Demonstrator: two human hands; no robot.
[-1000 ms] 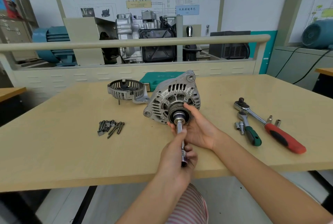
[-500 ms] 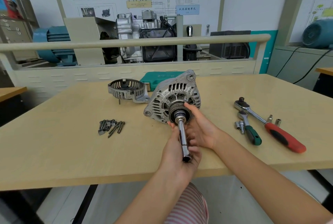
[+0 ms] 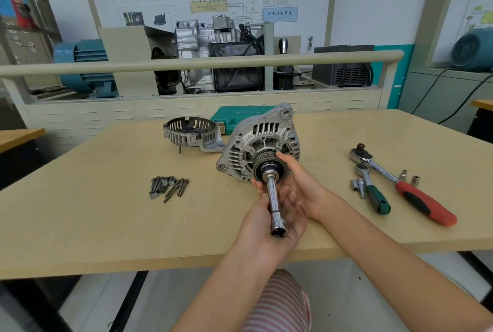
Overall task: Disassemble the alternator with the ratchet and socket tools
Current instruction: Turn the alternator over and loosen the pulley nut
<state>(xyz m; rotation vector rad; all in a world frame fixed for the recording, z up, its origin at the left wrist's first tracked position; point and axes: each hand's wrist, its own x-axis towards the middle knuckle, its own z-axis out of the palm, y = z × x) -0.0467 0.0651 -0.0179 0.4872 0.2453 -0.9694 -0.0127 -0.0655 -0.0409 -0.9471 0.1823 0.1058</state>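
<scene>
At frame centre the alternator (image 3: pixel 262 142) stands tilted on the worktop (image 3: pixel 93 219), a long socket (image 3: pixel 274 203) seated on its pulley nut. The left hand (image 3: pixel 269 222) lies loosely open under the socket, cradling it; the right hand (image 3: pixel 301 187) grips the pulley rim. It looks heavy, rigid cast metal — best held by the housing. The green tool case (image 3: pixel 232 118) behind is closed — contents unseen.
</scene>
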